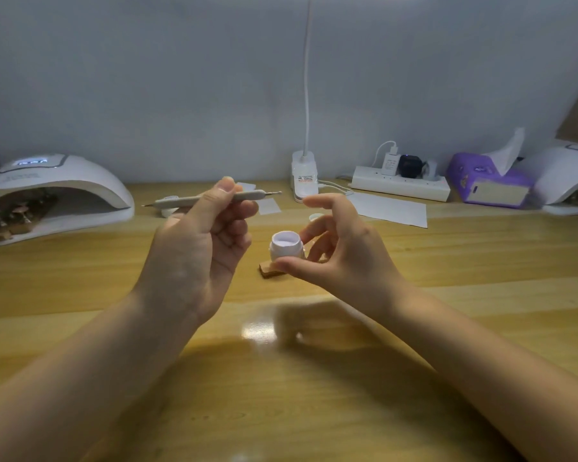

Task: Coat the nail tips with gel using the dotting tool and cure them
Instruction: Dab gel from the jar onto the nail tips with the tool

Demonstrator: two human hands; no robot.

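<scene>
The left hand (202, 243) pinches the grey dotting tool (214, 199) level, just left of and above the open white gel jar (286, 245). The right hand (334, 248) holds that jar between thumb and fingers, raised over a small wooden block (269, 270) on the desk (447, 295). Far left of the jar sits a lit nail lamp (52, 191) with tip stands (10, 216) inside.

Both forearms are bare, no sleeves showing, and the left hand (201, 241) and right hand (341, 251) have short plain nails.
</scene>
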